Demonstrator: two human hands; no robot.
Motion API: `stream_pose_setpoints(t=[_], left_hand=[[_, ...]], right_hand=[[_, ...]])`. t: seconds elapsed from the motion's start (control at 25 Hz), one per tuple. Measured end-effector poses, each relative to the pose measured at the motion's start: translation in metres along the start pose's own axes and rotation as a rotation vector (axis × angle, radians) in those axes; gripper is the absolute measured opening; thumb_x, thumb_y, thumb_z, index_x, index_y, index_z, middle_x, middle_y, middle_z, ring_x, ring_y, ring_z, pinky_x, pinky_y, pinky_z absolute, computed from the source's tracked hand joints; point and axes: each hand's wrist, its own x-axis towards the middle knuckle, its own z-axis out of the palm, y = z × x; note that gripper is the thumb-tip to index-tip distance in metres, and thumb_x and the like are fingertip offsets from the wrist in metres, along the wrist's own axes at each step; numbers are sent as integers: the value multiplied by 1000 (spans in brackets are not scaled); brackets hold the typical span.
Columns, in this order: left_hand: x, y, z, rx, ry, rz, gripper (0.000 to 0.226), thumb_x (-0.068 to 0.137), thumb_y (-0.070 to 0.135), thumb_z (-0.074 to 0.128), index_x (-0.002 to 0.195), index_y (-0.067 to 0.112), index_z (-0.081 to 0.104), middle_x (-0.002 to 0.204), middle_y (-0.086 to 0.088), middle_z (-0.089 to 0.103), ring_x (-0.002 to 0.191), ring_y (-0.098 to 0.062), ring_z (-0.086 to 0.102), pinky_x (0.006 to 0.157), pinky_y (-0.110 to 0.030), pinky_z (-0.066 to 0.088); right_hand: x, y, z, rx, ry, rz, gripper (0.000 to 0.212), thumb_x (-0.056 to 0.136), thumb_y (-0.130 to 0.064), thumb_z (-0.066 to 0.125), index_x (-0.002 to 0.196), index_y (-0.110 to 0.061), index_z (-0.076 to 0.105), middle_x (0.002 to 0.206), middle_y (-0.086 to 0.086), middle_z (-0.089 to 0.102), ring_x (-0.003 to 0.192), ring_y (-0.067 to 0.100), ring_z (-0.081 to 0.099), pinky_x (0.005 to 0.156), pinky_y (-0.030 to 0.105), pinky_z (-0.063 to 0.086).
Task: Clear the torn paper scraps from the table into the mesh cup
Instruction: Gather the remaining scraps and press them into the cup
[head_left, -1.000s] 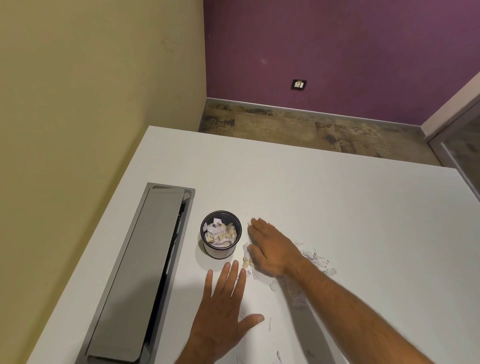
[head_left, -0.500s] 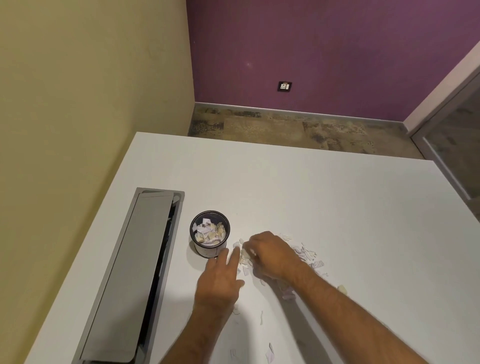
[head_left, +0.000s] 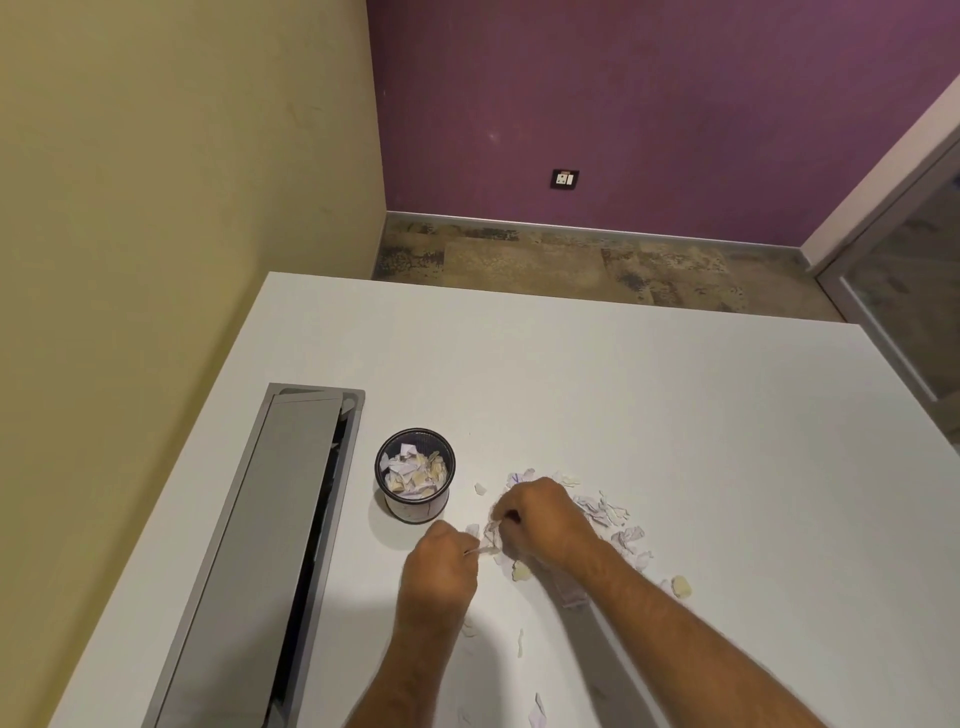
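A black mesh cup (head_left: 415, 503) stands on the white table (head_left: 649, 395), partly filled with torn paper. Torn paper scraps (head_left: 605, 512) in white, lilac and cream lie scattered just right of the cup and toward the near edge. My left hand (head_left: 441, 566) sits below and right of the cup, fingers curled, pinching a scrap at its fingertips. My right hand (head_left: 540, 517) is next to it over the scrap pile, fingers curled round some scraps. The two hands nearly touch, with scraps between them.
A long grey cable hatch (head_left: 291, 545) is set into the table left of the cup, its lid slightly raised. The table's far edge meets a patterned floor (head_left: 571, 260) below yellow and purple walls. A glass door frame (head_left: 893, 291) stands at right.
Both hands were flat on the table a second ago. They have drawn together and curled their fingers around scraps. The left hand moved up toward the right hand.
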Motion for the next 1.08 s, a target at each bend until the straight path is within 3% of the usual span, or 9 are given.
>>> stream_pose_setpoints(t=[0.16, 0.24, 0.32, 0.44, 0.6, 0.76, 0.84, 0.96, 1.08], left_hand=[[-17, -5, -6, -214, 65, -63, 9, 76, 9, 71, 77, 16, 76, 78, 1, 69, 79, -17, 65, 68, -19, 44], [-28, -3, -13, -242, 94, -41, 12, 70, 5, 71, 65, 15, 71, 65, 2, 66, 69, -13, 62, 63, -27, 51], [-38, 2, -24, -224, 169, 53, 20, 64, -4, 75, 59, 15, 70, 61, 3, 66, 63, -6, 60, 61, -23, 51], [-46, 11, -46, -235, 258, 191, 27, 58, -12, 82, 64, 14, 77, 67, 2, 71, 62, -1, 64, 64, -3, 47], [-38, 26, -87, -517, 236, 54, 25, 73, -3, 77, 82, 20, 79, 84, 13, 69, 74, 1, 68, 62, -9, 55], [-6, 32, -129, -319, 362, 180, 18, 72, -1, 78, 85, 12, 79, 84, 8, 68, 69, -2, 65, 65, -8, 52], [14, 31, -140, -149, 357, 192, 16, 73, 3, 78, 86, 13, 79, 86, 1, 70, 70, -8, 65, 69, -18, 54], [40, 31, -141, 13, 193, 108, 13, 79, 14, 75, 90, 18, 78, 91, -3, 73, 80, -21, 68, 78, -32, 56], [53, 39, -141, 212, 18, -16, 17, 82, 26, 71, 99, 27, 74, 99, -5, 74, 90, -27, 67, 76, -33, 55]], right_hand=[[-7, -2, -18, 461, 183, 140, 19, 76, -1, 73, 84, -16, 80, 82, -1, 78, 75, 9, 72, 73, 20, 58], [-8, -14, -36, 701, 242, 135, 20, 74, 0, 79, 79, -20, 80, 73, -4, 77, 71, 12, 74, 68, 22, 60], [-4, -32, -52, 816, 276, 64, 22, 73, -1, 81, 77, -22, 79, 68, -4, 76, 66, 13, 74, 66, 21, 59], [11, -63, -63, 703, 313, -57, 17, 73, -4, 80, 81, -19, 80, 70, -8, 75, 68, 8, 73, 68, 19, 58], [28, -92, -56, 293, 226, -181, 19, 80, -7, 69, 91, -18, 79, 91, -2, 78, 85, 11, 71, 84, 20, 52], [32, -97, -52, -36, 46, -293, 25, 83, -2, 61, 95, -17, 77, 95, 4, 77, 92, 24, 68, 81, 31, 55], [29, -91, -56, 8, 66, -275, 29, 82, 2, 58, 94, -16, 78, 95, 5, 77, 92, 24, 69, 80, 33, 55], [23, -76, -65, 226, 159, -163, 27, 82, 1, 62, 94, -16, 79, 93, 2, 78, 88, 17, 71, 87, 31, 55], [20, -51, -70, 302, 212, -89, 22, 84, -3, 65, 93, -17, 78, 90, 0, 78, 84, 13, 71, 87, 31, 57]])
